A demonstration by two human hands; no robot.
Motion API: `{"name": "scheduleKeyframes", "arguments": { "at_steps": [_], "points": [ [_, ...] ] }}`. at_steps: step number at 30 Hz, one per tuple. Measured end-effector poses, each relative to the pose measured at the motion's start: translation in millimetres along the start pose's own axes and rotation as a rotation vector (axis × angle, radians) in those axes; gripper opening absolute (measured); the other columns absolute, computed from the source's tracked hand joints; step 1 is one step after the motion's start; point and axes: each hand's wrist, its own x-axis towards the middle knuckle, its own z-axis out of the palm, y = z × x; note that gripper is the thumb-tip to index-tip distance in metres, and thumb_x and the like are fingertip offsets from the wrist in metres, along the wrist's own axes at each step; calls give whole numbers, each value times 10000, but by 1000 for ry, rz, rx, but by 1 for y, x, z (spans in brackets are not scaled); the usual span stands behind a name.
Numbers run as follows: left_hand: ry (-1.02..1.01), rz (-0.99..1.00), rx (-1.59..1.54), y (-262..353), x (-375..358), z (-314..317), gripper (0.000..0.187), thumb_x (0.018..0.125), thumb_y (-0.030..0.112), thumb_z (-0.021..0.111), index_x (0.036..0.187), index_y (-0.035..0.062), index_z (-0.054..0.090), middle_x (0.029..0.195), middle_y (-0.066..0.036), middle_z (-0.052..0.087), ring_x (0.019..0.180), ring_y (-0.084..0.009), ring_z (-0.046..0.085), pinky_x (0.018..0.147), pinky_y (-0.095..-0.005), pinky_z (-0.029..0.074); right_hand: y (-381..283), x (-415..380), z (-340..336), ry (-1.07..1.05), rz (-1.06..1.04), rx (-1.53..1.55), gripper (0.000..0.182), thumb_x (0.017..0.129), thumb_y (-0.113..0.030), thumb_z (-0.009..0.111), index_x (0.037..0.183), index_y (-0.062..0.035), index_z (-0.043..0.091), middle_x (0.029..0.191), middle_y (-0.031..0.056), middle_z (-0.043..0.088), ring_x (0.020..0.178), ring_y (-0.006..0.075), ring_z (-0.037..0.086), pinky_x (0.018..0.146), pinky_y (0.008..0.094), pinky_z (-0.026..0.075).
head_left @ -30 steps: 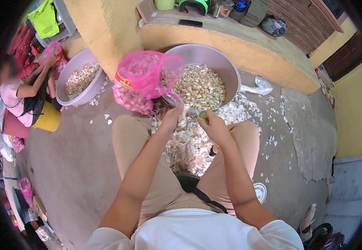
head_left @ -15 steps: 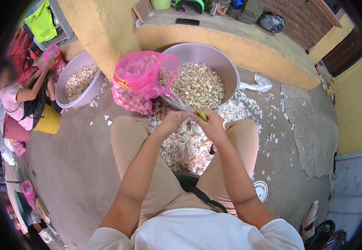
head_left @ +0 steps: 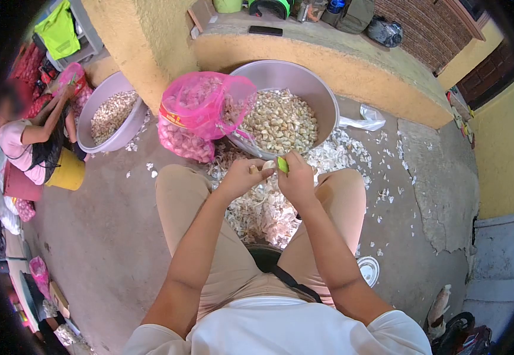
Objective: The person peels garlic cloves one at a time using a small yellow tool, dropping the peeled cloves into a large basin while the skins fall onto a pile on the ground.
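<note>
My left hand (head_left: 243, 179) pinches a pale garlic clove (head_left: 268, 165) between its fingertips, over my lap. Right beside it, my right hand (head_left: 298, 178) is closed around a small green knife (head_left: 282, 165); its blade is too small to make out. Beyond the hands stands a wide lilac basin (head_left: 328, 100) holding many garlic cloves (head_left: 280, 121). A pink mesh bag (head_left: 192, 112) of garlic leans against the basin's left side. Beneath my hands, between my legs, lies a heap of papery garlic skins (head_left: 269, 210).
At the left a seated person (head_left: 26, 139) works near a second lilac basin (head_left: 124, 133) of garlic and a yellow bucket (head_left: 67, 170). A yellow pillar (head_left: 144, 47) and low ledge (head_left: 375, 65) with a black phone (head_left: 266, 30) stand ahead. A white lid (head_left: 368, 271) lies at right.
My hands have shifted slightly; the clove now shows between them. My right hand has turned, so the green knife points differently. The left fingers have curled more.
</note>
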Motion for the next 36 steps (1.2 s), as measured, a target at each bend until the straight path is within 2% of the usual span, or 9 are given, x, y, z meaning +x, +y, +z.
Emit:
{"name": "scheduleKeyframes", "arguments": {
  "at_steps": [7, 10, 13, 15, 18, 22, 28, 32, 36],
  "points": [
    [84, 104, 220, 2, -5, -1, 319, 730, 310, 653, 892, 37, 630, 532, -6, 507, 493, -51, 405, 456, -235, 338, 6, 4, 3, -12, 374, 181, 151, 772, -129, 564, 777, 19, 538, 664, 173, 539, 593, 301, 537, 538, 373, 404],
    [106, 74, 214, 3, -4, -4, 332, 720, 314, 656, 900, 36, 629, 549, -24, 524, 496, -73, 426, 470, -250, 359, 4, 7, -3, -201, 484, 230, 161, 780, -146, 570, 791, 15, 562, 629, 169, 541, 585, 255, 544, 557, 353, 408],
    [161, 114, 321, 5, -5, -7, 349, 702, 346, 655, 897, 58, 633, 603, -75, 563, 534, -157, 506, 509, -293, 401, 7, 6, -5, -233, 457, 233, 174, 796, -189, 576, 813, -17, 589, 679, 72, 562, 618, 143, 527, 565, 290, 407],
    [221, 163, 440, 4, -5, -7, 361, 687, 386, 646, 889, 87, 642, 659, -129, 586, 605, -255, 572, 554, -343, 433, 9, 5, -3, -138, 273, 312, 152, 771, -161, 595, 815, -15, 586, 728, 71, 567, 638, 157, 536, 585, 286, 416],
    [224, 197, 496, 9, -8, -7, 351, 688, 391, 633, 871, 92, 643, 689, -131, 596, 655, -280, 580, 579, -361, 443, 10, 4, -7, -164, 110, 238, 139, 727, -113, 612, 820, -19, 568, 792, 106, 554, 709, 232, 549, 618, 323, 432],
    [188, 166, 588, 13, -10, -7, 324, 681, 373, 639, 868, 108, 641, 696, -115, 602, 655, -271, 585, 583, -357, 449, 3, 2, -8, -186, 15, -10, 160, 687, -88, 615, 821, -37, 546, 802, 117, 535, 743, 307, 546, 635, 368, 443],
    [170, 223, 690, 8, -8, -8, 308, 674, 342, 656, 896, 129, 633, 700, -107, 603, 642, -263, 589, 585, -348, 459, 8, -2, -6, -304, 7, -100, 168, 693, -112, 621, 826, -30, 559, 823, 104, 544, 722, 284, 551, 627, 357, 442],
    [117, 253, 703, 7, -8, -11, 312, 672, 340, 661, 900, 128, 638, 705, -97, 606, 630, -260, 586, 581, -344, 457, 10, 1, -9, -277, -1, 30, 143, 702, -113, 610, 805, -29, 558, 764, 111, 539, 702, 282, 541, 604, 350, 429],
    [88, 237, 619, 12, -9, -12, 319, 672, 337, 668, 905, 121, 640, 709, -99, 608, 621, -249, 584, 575, -332, 453, 1, 3, -9, -209, 146, 155, 112, 712, -94, 584, 761, 0, 547, 676, 118, 536, 599, 260, 530, 553, 346, 414]
  ]
}}
